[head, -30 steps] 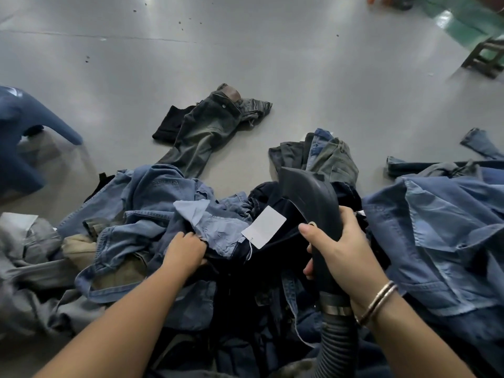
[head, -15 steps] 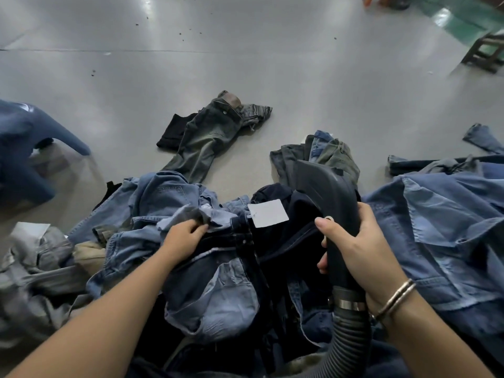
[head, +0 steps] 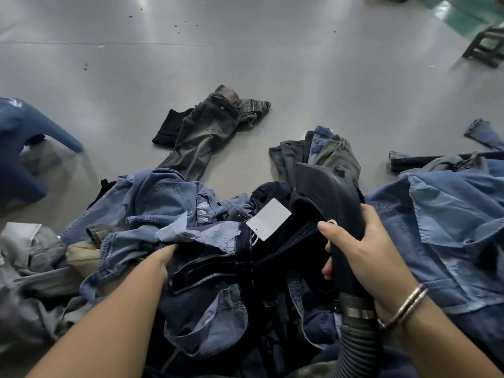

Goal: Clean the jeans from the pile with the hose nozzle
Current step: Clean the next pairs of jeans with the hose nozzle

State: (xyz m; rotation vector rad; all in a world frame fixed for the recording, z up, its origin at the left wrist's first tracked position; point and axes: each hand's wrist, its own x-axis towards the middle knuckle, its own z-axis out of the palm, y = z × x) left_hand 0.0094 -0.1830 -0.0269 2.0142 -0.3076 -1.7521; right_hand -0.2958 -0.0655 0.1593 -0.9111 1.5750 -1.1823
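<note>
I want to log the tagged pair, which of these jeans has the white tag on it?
The dark navy jeans mid-pile, beside the hose nozzle; the white tag lies on them. Others are lighter blue or grey-green.

**Dark jeans, pile and nozzle**

The dark navy jeans (head: 275, 249) lie crumpled at lower centre of the frame, a white tag (head: 268, 222) on top. Around them the pile (head: 152, 214) of blue denim fills the lower half. The black hose nozzle (head: 327, 192) stands tilted at centre right, its wide mouth up-left, ribbed hose (head: 357, 347) running to the bottom edge.
</note>
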